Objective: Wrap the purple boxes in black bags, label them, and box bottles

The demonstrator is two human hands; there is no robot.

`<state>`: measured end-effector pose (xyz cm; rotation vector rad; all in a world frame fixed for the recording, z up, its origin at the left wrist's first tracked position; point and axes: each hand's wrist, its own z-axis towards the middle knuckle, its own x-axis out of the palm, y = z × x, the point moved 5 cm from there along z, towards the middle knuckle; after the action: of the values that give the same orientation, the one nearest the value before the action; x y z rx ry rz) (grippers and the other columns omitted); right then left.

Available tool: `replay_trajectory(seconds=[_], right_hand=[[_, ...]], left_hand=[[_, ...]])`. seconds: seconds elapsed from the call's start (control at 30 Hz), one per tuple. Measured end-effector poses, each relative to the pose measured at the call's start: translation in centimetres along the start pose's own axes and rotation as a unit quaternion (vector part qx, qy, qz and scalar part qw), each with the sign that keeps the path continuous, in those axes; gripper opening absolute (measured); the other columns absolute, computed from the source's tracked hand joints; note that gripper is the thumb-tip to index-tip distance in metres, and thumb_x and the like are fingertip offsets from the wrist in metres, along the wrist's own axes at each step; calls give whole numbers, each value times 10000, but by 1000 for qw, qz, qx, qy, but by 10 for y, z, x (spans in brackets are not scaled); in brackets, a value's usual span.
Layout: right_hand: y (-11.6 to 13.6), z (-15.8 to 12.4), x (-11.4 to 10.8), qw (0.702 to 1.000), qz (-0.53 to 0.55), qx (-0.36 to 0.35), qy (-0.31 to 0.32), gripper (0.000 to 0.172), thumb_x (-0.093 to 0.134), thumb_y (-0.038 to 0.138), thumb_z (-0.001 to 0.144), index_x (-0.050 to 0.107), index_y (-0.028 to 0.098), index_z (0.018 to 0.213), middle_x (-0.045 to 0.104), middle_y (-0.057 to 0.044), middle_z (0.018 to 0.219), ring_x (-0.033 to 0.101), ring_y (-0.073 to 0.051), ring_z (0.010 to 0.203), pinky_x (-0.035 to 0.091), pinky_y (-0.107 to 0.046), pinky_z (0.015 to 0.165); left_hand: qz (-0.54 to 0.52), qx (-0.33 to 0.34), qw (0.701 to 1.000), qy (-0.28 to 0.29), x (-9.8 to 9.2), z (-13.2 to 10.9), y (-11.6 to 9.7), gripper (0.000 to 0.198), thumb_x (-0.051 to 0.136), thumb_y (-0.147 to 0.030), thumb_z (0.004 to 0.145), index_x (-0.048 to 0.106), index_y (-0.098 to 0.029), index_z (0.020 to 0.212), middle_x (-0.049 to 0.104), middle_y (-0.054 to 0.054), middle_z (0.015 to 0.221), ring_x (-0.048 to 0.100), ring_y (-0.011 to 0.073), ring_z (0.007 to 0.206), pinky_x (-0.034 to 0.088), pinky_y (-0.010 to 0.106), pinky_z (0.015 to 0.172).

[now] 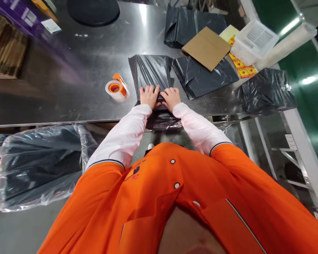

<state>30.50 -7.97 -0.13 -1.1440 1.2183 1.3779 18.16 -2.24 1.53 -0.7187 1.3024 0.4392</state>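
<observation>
Black plastic bag [151, 68] at the near edge of the desk [76, 102] — left hand [149, 96] and right hand [171, 98] on its near end, fingers part-curled, grip unclear; tape roll [114, 90] just beside.

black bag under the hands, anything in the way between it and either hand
Nothing visible: the left hand and right hand are both directly on the bag. The tape sits to its left, apart from it.
</observation>
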Motion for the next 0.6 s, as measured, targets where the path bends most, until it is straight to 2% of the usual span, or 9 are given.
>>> replay_trajectory(seconds=[0.1, 0.23, 0.27, 0.33, 0.4, 0.43, 0.5, 0.57, 0.6], right_hand=[[-8, -8, 0, 999, -1, -32, 25, 556, 534, 126, 1022, 563, 193, 1573, 568, -193, 1568, 463, -354, 1451, 299, -610, 1203], [-19, -32, 9, 999, 42, -14, 20, 654, 612, 105, 970, 522, 174, 1614, 482, -209, 1662, 362, -358, 1579, 239, -616, 1278], [-22, -42, 14, 998, 55, 17, 7, 707, 680, 128, 940, 507, 172, 1624, 455, -212, 1683, 343, -363, 1598, 230, -614, 1298], [-32, -67, 27, 986, 97, 129, -38, 883, 835, 214, 852, 459, 149, 1649, 419, -237, 1698, 356, -379, 1598, 268, -597, 1311], [-45, -103, 47, 945, 177, 266, -69, 1012, 933, 277, 748, 462, 107, 1627, 469, -269, 1645, 470, -374, 1525, 379, -548, 1276], [-51, -121, 61, 916, 230, 321, -67, 960, 940, 271, 722, 524, 97, 1570, 550, -262, 1574, 554, -358, 1450, 442, -514, 1236], [-57, -152, 87, 862, 327, 385, -42, 608, 888, 233, 744, 707, 118, 1313, 739, -187, 1309, 704, -311, 1231, 546, -449, 1126], [-62, -172, 106, 830, 382, 407, -22, 205, 804, 220, 806, 764, 158, 996, 801, -91, 972, 767, -265, 991, 609, -404, 996], [-64, -177, 112, 822, 394, 411, -21, 90, 773, 226, 831, 751, 170, 898, 783, -60, 847, 769, -247, 895, 626, -386, 932]], left_hand=[[-4, 42, 999, 16, 9, -14, 4, 630, 510, -275, 1074, 420, -201, 1693, 406, 251, 1696, 358, 443, 1579, 167, 723, 1268], [-15, 109, 992, 64, 29, -22, -15, 605, 265, -183, 1100, 461, -107, 1667, 539, 291, 1570, 503, 421, 1463, 337, 661, 1196], [-18, 129, 989, 70, 33, -19, -24, 607, 260, -176, 1096, 468, -82, 1658, 572, 301, 1522, 538, 415, 1419, 380, 633, 1166], [-20, 171, 983, 69, 40, -13, -40, 589, 303, -172, 1086, 507, -97, 1635, 613, 286, 1459, 581, 387, 1355, 430, 574, 1128], [-22, 212, 974, 76, 49, -7, -54, 550, 354, -166, 1079, 579, -135, 1580, 646, 258, 1407, 603, 354, 1310, 451, 525, 1110], [-27, 229, 969, 87, 55, -6, -60, 521, 382, -159, 1073, 624, -138, 1534, 661, 250, 1376, 613, 341, 1291, 458, 504, 1106], [-46, 242, 962, 113, 69, -5, -71, 446, 447, -140, 1053, 708, -124, 1415, 689, 238, 1308, 630, 319, 1261, 469, 469, 1105], [-82, 225, 962, 134, 84, -6, -82, 365, 523, -121, 1015, 777, -118, 1277, 712, 223, 1267, 644, 305, 1242, 472, 440, 1119], [-108, 206, 962, 143, 92, -8, -88, 331, 558, -110, 989, 801, -121, 1213, 722, 213, 1259, 649, 301, 1238, 471, 424, 1128]])
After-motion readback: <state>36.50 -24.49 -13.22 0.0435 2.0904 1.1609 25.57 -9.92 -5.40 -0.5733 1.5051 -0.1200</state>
